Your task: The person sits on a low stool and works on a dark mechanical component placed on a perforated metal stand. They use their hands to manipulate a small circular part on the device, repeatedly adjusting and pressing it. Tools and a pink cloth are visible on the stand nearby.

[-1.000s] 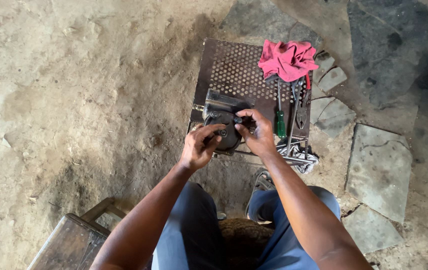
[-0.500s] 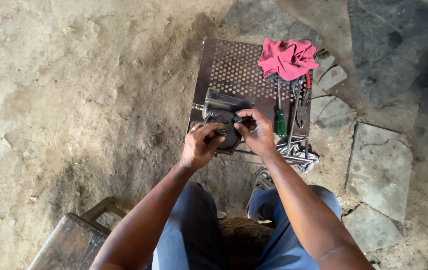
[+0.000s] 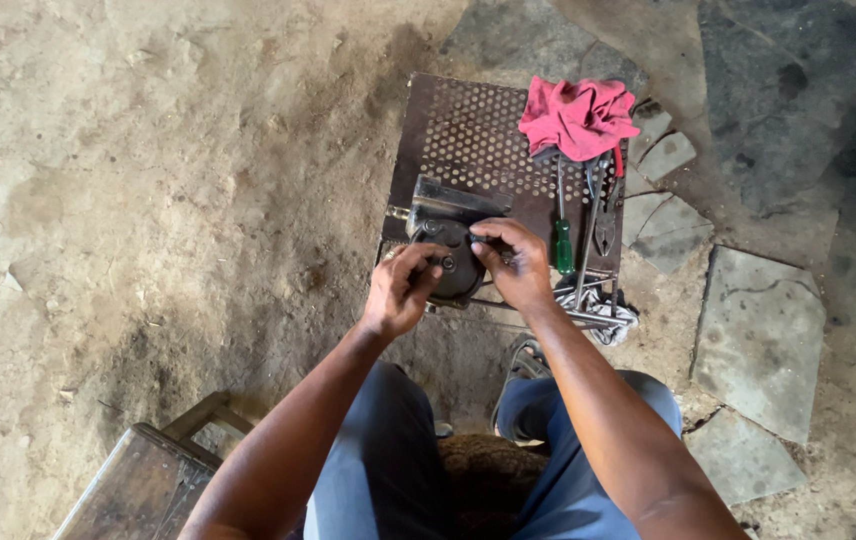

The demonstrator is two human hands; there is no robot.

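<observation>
Fingers of both hands closed on round dark part [image 3: 453, 262] atop perforated metal stand [image 3: 468, 140], dirt floor [image 3: 148, 200].

Light: soft daylight, even, moderately bright, no hard source visible
Glare: none; pale washed patch on dirt floor [image 3: 98, 150] far left of the grip
Shadows: dim zone under perforated metal plate [image 3: 468, 130], just below both hands; dark slab corner far upper right of the grip
Hands: left hand [image 3: 400, 290] and right hand [image 3: 514, 262] evenly lit, low contrast against dark round metal part [image 3: 456, 262] they grip
Focus: sharp at the grip; red rag [image 3: 578, 115] beyond it crisp
Blur: no motion smear
Edges: mild wide-angle stretch, forearms widen toward bottom
Colour: muted browns, rag saturated
</observation>
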